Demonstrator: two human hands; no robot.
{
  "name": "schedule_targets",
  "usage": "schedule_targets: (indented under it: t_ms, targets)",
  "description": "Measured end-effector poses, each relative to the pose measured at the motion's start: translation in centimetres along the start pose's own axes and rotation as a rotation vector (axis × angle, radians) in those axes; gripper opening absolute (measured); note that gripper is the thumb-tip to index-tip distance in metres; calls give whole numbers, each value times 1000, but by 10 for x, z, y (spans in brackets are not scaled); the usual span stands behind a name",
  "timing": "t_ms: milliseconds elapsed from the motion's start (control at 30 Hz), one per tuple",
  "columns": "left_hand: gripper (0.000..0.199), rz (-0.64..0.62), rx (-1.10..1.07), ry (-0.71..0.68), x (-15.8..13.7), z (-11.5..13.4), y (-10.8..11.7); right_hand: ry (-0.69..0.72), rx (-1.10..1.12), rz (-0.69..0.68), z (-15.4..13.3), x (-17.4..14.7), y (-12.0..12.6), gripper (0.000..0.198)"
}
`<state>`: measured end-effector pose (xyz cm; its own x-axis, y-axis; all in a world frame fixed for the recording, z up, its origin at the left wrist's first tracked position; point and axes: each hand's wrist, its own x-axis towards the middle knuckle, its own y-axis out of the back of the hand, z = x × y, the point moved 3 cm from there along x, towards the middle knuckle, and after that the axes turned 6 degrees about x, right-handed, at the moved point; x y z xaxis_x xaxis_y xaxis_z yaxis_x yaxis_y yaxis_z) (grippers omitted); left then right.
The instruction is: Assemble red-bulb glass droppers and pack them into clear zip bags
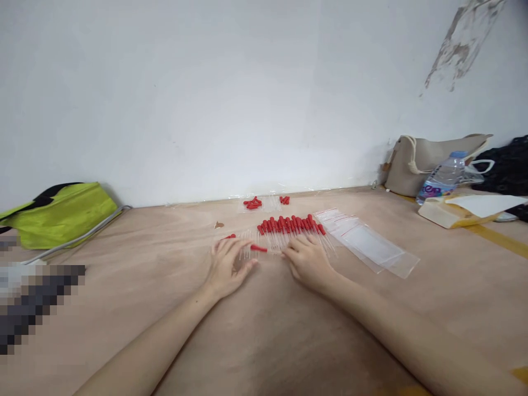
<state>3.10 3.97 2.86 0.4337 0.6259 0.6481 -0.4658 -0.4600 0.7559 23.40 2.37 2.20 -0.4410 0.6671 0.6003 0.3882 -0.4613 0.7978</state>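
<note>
My right hand (307, 258) pinches the clear tube of a dropper, whose red rubber bulb (258, 248) points left toward my other hand. Just beside that bulb is my left hand (229, 267), its thumb and fingers apart and nothing held between them. Several loose clear glass tubes (246, 250) lie behind and beside the left fingers, partly hidden by them. Red bulbs (229, 236) peek out past the left fingertips. Beyond my right hand, a row of droppers with red bulbs (289, 224) lies side by side, bulbs toward the wall.
Loose red bulbs (253, 203) lie on clear plastic by the wall, with a smaller group (284, 200) nearby. Flat zip bags (371, 245) overlap on the right. Farther right stand a water bottle (441, 179) and a beige bag (433, 151). A yellow-green bag (70, 214) lies left.
</note>
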Motion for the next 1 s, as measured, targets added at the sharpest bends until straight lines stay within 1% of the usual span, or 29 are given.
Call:
schedule_targets:
  t_ms: [33, 67, 133, 233, 300, 367, 500, 767, 900, 1000]
  targets:
    - [33, 40, 42, 59, 0, -6, 1, -103, 33, 23, 4, 2, 0, 19]
    - [31, 72, 80, 119, 0, -13, 2, -206, 81, 36, 9, 5, 0, 20]
    - [22, 119, 133, 220, -2, -25, 2, -360, 184, 28, 16, 13, -4, 24]
    - [15, 147, 157, 318, -4, -36, -1, -506, 244, -23, 19, 27, -15, 26]
    - [12, 134, 152, 348, -5, -40, -4, -606, 202, -57, 17, 34, -23, 27]
    - [10, 112, 148, 355, -6, -40, -5, -674, 137, -86, 13, 41, -30, 27]
    - [7, 93, 150, 344, -7, -39, -5, -699, 72, -138, 7, 50, -36, 27]
    - [6, 81, 136, 325, -6, -38, -8, -756, 78, -203, 10, 60, -43, 32]
    - [8, 39, 155, 357, -6, -38, -8, -766, 94, -231, 11, 60, -47, 34]
    - [11, 16, 177, 414, -5, -39, -6, -766, 75, -242, 12, 58, -47, 35]
